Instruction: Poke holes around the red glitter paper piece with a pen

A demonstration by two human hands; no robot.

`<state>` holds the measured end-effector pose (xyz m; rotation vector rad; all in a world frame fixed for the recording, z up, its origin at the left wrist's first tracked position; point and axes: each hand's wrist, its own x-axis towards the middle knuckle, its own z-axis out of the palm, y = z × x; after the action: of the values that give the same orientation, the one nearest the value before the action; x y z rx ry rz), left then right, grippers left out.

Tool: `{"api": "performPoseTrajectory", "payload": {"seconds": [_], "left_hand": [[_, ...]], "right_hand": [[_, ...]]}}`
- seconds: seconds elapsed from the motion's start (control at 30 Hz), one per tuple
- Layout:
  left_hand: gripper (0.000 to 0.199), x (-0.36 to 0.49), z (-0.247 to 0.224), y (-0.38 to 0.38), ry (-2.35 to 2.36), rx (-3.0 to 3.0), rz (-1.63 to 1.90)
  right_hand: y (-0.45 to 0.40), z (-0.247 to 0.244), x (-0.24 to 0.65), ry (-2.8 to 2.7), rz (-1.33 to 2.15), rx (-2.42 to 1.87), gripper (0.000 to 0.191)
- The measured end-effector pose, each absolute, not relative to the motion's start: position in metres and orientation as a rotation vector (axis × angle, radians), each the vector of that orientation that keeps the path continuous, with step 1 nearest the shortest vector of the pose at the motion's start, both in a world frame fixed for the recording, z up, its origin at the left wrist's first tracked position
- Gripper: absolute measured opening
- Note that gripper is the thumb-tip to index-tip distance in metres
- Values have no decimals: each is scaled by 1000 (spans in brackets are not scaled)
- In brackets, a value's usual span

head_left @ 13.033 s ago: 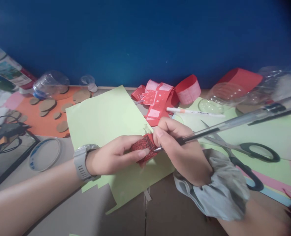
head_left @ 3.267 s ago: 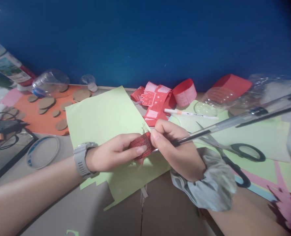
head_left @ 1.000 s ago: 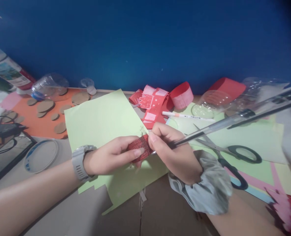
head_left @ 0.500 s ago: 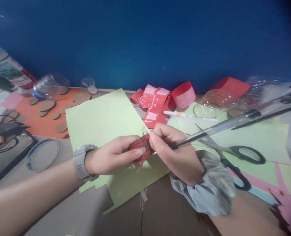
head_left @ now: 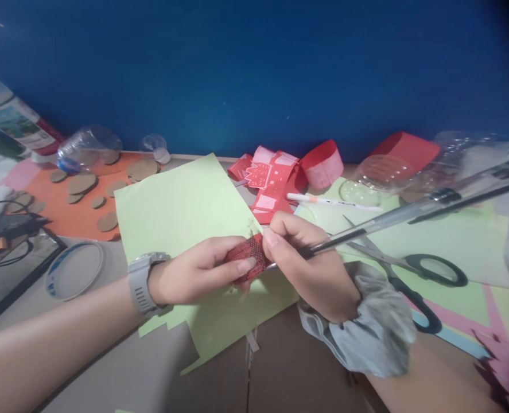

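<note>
My left hand, with a grey watch at the wrist, is closed on a small red piece covered in a dark criss-cross pattern. Part of that piece is hidden by my fingers. Close against its right side, my right hand is closed with a clear-barrelled pen in its grip. The pen's metal tip is beside the piece, and I cannot tell whether it touches. Thumb and forefinger of the right hand meet near the piece's upper right corner. Beneath both hands is a light green paper sheet.
Black-handled scissors lie open at right on coloured paper. Behind are red paper strips, a red paper ring and a white marker. At left are cardboard discs on orange paper, a tape ring and plastic bottles.
My right hand and the pen have shifted very slightly. Both hands keep their holds, and the red piece stays in nearly the same place.
</note>
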<state>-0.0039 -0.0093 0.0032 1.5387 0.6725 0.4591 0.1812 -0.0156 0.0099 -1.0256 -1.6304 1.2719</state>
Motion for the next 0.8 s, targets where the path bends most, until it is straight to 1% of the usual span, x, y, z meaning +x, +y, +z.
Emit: {"api": "performPoseTrajectory", "payload": {"seconds": [0.8], "left_hand": [[21,-5,4,-10,654,1524,462]], "right_hand": [[-16,11,181,-1646,1267,-1029,31]]}}
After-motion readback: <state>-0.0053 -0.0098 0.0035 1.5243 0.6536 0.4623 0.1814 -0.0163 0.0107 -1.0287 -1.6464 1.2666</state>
